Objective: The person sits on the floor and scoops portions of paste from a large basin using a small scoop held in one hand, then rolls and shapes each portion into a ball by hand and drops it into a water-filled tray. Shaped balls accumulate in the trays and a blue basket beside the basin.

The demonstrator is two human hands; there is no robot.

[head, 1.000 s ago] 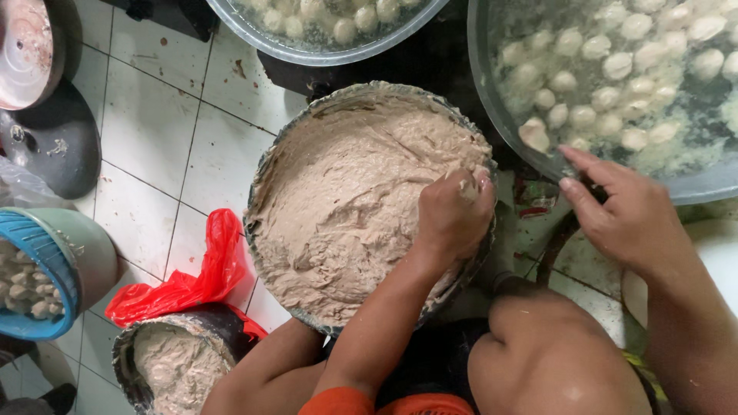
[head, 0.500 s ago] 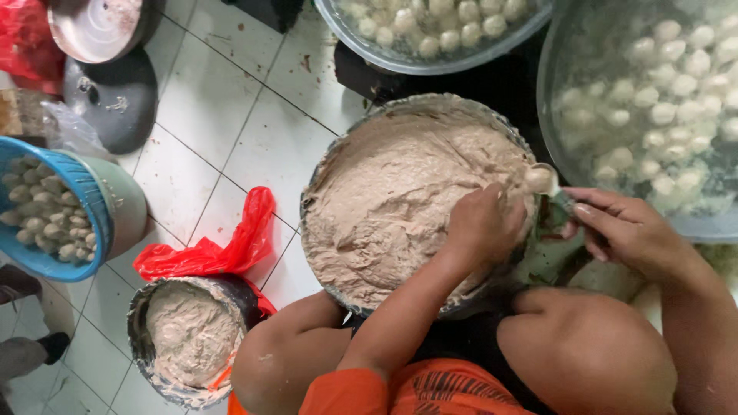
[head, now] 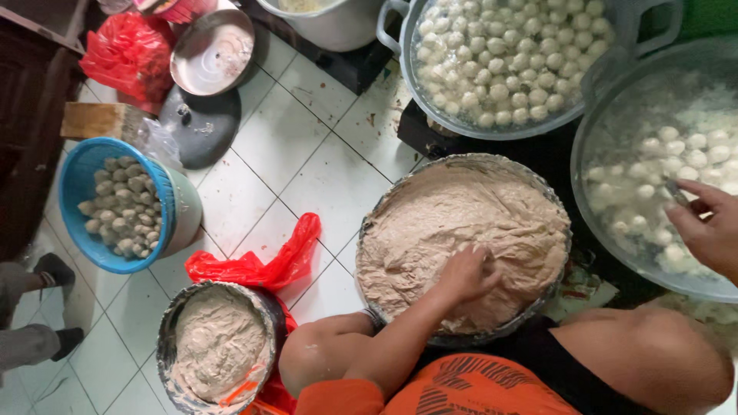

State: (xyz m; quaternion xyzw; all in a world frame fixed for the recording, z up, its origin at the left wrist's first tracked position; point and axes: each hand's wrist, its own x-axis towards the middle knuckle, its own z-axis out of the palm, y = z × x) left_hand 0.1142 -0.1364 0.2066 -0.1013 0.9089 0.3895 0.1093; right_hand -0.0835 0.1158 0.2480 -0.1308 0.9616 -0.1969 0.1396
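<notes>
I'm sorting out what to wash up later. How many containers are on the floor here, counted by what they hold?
Paste bowls: 2 (big one under the left hand, small one)
Pots of white balls in water: 2 (far one, near one by the right hand)
Blue basket of grey balls: 1
Total: 5

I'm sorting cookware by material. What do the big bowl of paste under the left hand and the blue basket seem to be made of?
The big bowl looks like thin metal: grey, dull rim, smeared with paste, so the finish is hard to judge. The blue basket looks like moulded plastic: a uniform bright colour with a smooth rolled rim. The left hand presses into the paste.
</notes>
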